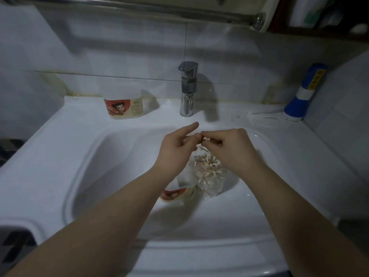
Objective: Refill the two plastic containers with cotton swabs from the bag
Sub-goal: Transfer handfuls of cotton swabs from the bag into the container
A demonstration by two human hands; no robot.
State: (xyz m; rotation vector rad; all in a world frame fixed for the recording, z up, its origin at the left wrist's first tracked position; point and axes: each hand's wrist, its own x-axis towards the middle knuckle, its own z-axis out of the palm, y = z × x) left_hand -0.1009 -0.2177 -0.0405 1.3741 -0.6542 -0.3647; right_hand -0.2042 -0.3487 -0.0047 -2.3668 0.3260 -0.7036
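A clear plastic bag of cotton swabs (208, 172) hangs over the sink basin. My left hand (175, 144) and my right hand (229, 146) both pinch its top edge, close together; my left index finger sticks out straight. One plastic container with a red cartoon label (123, 102) stands on the counter left of the tap. A second container with the same label (177, 193) lies in the basin, partly hidden under my left forearm and next to the bag.
The chrome tap (187, 90) rises behind the basin. A blue and white bottle (305, 92) stands at the back right corner, with a few loose swabs (265, 114) beside it. The white sink rim (60, 148) surrounds the basin. A metal rail (179, 11) runs overhead.
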